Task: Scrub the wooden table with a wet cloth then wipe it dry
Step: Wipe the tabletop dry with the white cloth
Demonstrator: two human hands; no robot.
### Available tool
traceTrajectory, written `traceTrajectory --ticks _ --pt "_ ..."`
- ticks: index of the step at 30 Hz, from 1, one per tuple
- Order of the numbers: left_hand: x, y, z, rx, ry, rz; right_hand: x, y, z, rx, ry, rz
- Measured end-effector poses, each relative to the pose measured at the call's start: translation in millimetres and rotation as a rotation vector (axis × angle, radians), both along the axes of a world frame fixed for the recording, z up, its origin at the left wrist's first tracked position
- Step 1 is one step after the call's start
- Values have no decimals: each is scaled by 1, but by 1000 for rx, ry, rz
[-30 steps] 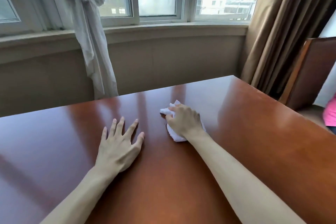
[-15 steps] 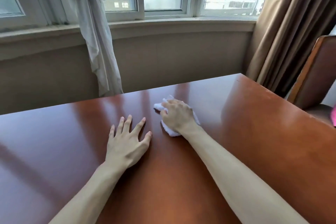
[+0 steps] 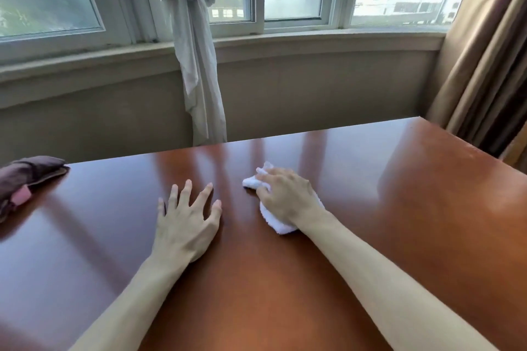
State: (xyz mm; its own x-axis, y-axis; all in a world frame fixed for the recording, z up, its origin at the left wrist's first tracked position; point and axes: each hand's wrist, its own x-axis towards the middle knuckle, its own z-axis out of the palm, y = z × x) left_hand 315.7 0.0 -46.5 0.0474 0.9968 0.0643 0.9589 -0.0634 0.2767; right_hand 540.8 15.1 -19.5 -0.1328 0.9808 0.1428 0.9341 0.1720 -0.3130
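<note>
The right hand (image 3: 288, 198) lies on top of a white cloth (image 3: 275, 222) and presses it on the wooden table (image 3: 399, 222). Its fingers curl over the cloth, which pokes out past the fingertips and under the wrist. The cloth is small, fluffy and bunched up. The left hand (image 3: 185, 224) rests flat just beside it, fingers spread wide.

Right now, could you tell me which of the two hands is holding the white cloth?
The right hand grips the white cloth against the wooden table. The left hand lies flat on the bare wood, fingers spread, holding nothing.
</note>
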Motion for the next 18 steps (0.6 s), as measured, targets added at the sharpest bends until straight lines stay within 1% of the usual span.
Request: traceTrajectory --ticks 3,5,7,10,12,15,17,18 --pt "0 4 -7 29 -4 22 5 72 -2 -8 -4 -169" --pt "0 7 -9 50 0 27 -7 105 -6 14 -40 -250" --pt "-1 7 -9 47 -16 33 -35 118 -8 21 -63 -215" --pt "0 6 -5 28 -30 28 -74 87 -14 19 -82 28" --pt "-2 6 0 17 -99 39 -74 52 -5 -24 -25 114" --pt "-2 0 11 30 -244 80 -54 -13 1 -12 -13 178" --pt "9 -14 20 60 -280 48 -34 -54 2 -22 -7 187" --pt "17 -24 25 63 -270 3 -20 -68 3 -22 0 154"
